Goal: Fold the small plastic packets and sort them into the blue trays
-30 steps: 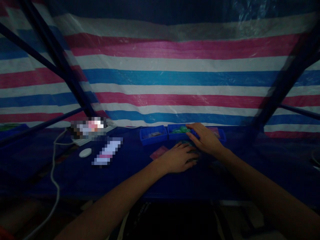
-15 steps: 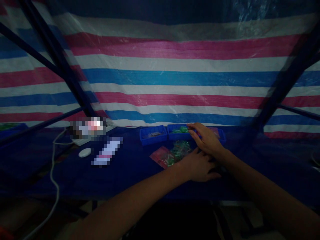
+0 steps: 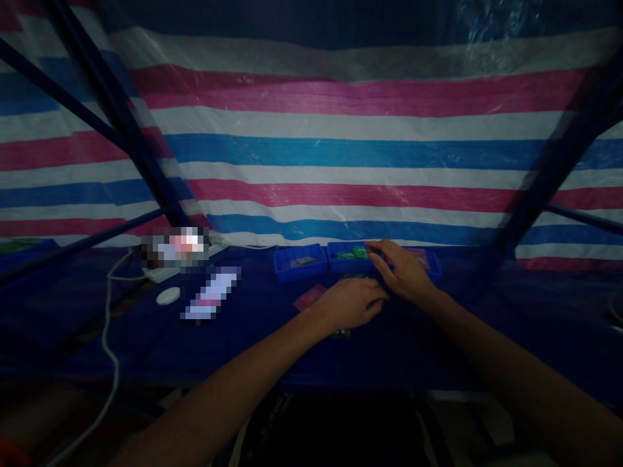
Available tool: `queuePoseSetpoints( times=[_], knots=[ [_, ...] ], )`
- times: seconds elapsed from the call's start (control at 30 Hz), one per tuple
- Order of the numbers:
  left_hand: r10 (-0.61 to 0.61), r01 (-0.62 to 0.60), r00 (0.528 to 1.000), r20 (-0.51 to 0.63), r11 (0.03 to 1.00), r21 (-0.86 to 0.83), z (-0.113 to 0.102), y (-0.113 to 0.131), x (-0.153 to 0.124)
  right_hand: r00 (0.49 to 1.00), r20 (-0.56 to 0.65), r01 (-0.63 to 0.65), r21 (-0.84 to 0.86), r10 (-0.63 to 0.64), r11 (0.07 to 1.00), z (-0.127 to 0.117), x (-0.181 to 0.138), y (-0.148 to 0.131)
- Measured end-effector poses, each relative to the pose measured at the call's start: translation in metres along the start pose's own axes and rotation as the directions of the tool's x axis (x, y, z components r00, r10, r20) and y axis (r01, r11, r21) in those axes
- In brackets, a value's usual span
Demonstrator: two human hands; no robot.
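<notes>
My left hand (image 3: 353, 301) lies low over the clear packets with green contents (image 3: 343, 333), covering most of them. Its fingers are curled, and what they hold, if anything, is hidden under the palm. A pink packet (image 3: 310, 297) shows just left of this hand. Above and to the right, my right hand (image 3: 403, 269) is at the front of the blue bin of green packets (image 3: 335, 264). Its thumb and fingertips are bent close together beside the green packets (image 3: 354, 252); anything between them is too dark to make out.
Another blue bin (image 3: 300, 275) holding small pale packets stands left of the green one. A third blue bin (image 3: 435, 271) with pink packets is partly behind my right hand. Left on the blue table are a white oval object (image 3: 168, 296), a blurred-out phone-like shape (image 3: 213, 293) and a white cable (image 3: 109, 337).
My left hand has moved left, from beside the right wrist onto the packets, and its spread fingers have curled in. My right hand has stayed almost still at the bin.
</notes>
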State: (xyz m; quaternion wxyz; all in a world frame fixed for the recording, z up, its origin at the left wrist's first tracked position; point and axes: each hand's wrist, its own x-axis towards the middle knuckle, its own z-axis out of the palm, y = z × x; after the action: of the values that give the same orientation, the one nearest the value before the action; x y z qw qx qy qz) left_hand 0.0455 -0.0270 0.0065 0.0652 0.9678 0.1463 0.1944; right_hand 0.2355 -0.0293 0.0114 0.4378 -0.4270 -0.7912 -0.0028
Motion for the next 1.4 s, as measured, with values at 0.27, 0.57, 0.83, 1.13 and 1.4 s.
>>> queuePoseSetpoints(
  times=[0.27, 0.57, 0.83, 1.13, 1.4],
  knots=[
    [-0.384, 0.244, 0.866, -0.321, 0.884, -0.4, -0.013, -0.038, -0.014, 0.973, 0.12, -0.231, 0.403, 0.199, 0.886, 0.024, -0.005, 0.003],
    [-0.527, 0.245, 0.8, -0.287, 0.723, -0.645, 0.001, -0.055, -0.021, 0.92, 0.214, -0.385, 0.645, 0.327, 0.661, 0.046, -0.007, 0.019],
    [-0.539, 0.219, 0.81, -0.231, 0.643, -0.734, 0.004, -0.063, -0.021, 0.908, 0.22, -0.411, 0.632, 0.356, 0.657, 0.04, -0.005, 0.02],
    [-0.523, 0.227, 0.82, -0.231, 0.668, -0.708, 0.003, -0.062, -0.021, 0.918, 0.155, -0.374, 0.648, 0.366, 0.664, 0.045, -0.004, 0.02],
    [-0.518, 0.222, 0.821, -0.241, 0.677, -0.701, 0.004, -0.061, -0.021, 0.921, 0.166, -0.371, 0.651, 0.353, 0.663, 0.049, -0.006, 0.023]
  ],
)
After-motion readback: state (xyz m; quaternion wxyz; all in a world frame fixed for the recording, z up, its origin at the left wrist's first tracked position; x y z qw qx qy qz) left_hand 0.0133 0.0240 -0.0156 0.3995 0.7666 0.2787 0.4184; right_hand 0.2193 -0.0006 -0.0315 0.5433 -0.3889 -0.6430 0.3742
